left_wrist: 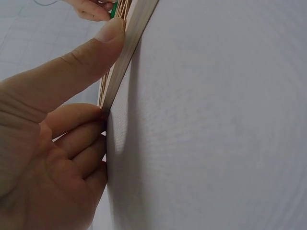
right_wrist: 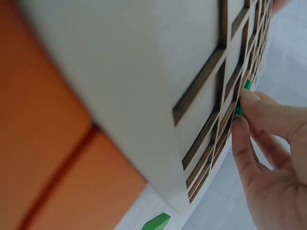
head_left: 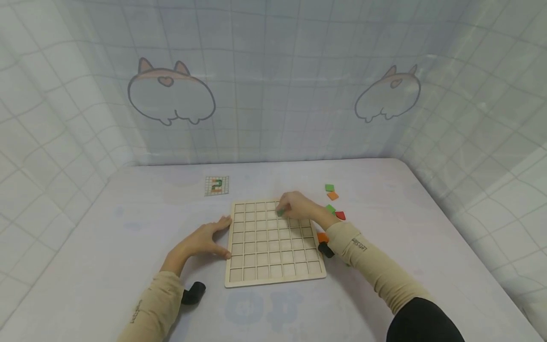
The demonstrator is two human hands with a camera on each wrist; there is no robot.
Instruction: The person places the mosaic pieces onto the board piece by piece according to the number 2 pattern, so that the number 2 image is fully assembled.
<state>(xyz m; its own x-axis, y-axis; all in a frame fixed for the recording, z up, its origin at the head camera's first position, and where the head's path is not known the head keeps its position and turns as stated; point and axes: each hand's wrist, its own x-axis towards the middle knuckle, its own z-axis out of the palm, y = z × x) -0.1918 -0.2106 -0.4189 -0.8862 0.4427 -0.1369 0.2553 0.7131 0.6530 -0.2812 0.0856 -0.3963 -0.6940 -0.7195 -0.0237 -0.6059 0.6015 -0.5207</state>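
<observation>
A pale wooden grid board (head_left: 273, 244) lies flat on the table, its square cells divided by raised strips. My right hand (head_left: 297, 205) is over the board's far part, pinching a small green tile (right_wrist: 247, 85) between thumb and fingertips at the grid. In the right wrist view, the tile stands tilted among the strips; the fingers partly hide it. My left hand (head_left: 207, 238) rests at the board's left side, thumb and fingers spread. Seen from the left wrist, the thumb (left_wrist: 91, 55) and fingertips touch the board's side edge (left_wrist: 125, 55).
A small card with a coloured grid pattern (head_left: 217, 185) lies beyond the board's left corner. To the right are green tiles (head_left: 329, 187), an orange tile (head_left: 333, 195), a red piece (head_left: 340, 215) and orange pieces (head_left: 322, 237) near the board's edge. A white curtain (head_left: 273, 95) hangs behind.
</observation>
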